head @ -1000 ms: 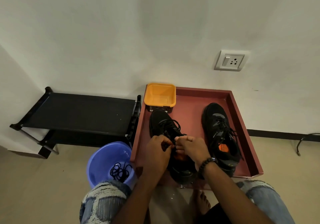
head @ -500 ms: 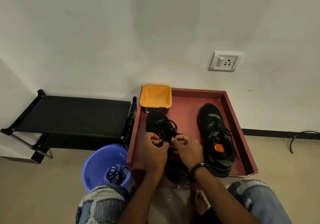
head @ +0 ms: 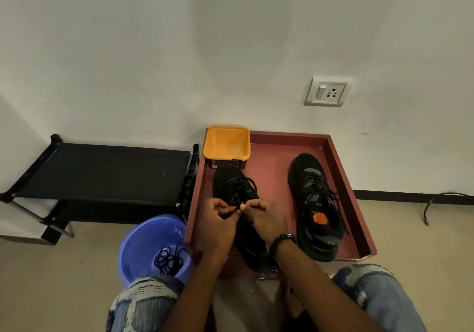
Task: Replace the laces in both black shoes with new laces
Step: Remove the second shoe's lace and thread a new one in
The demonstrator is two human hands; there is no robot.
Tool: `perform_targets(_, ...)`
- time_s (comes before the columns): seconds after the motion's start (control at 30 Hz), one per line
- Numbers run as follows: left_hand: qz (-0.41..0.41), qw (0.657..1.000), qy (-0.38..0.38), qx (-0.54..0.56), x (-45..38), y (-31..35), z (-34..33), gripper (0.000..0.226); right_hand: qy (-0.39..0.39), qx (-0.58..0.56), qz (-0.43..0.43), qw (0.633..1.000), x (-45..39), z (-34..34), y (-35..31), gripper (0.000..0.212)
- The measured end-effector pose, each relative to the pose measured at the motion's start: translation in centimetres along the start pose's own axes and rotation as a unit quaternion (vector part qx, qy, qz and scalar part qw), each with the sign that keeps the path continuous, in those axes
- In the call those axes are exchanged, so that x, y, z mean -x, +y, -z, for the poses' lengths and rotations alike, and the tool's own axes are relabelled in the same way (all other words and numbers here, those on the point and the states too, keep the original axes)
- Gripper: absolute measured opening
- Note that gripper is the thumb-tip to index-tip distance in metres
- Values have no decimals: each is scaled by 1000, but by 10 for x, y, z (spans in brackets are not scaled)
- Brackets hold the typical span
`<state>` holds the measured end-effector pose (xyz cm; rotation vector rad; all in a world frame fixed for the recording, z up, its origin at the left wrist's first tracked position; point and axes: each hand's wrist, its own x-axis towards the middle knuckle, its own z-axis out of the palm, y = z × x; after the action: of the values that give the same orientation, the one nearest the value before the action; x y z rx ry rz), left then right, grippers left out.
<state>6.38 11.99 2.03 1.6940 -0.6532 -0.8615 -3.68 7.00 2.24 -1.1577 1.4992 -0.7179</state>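
My left hand [head: 218, 225] and right hand [head: 264, 219] both pinch the lace [head: 239, 187] over the left shoe [head: 232, 190], low centre of the frame, in the tray [head: 346, 185]. The lace looks thin, limp and light, likely slippery; I judge its stiff tips the best hold. The other shoe [head: 316, 203] sits right.
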Motion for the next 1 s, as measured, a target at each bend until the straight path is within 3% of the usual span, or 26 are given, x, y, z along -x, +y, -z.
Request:
perform_targets(0.2,9,1000,-4,21,1,4,2,32,-1,63,20,998,-1,1,4,7)
perform_targets(0.47,13,1000,-11,19,2,3,2,29,2,-32,-5,999,-2,-1,4,7)
perform_targets(1.0,11,999,-28,31,1,0,7,26,-46,45,37,997,-3,7,8,7)
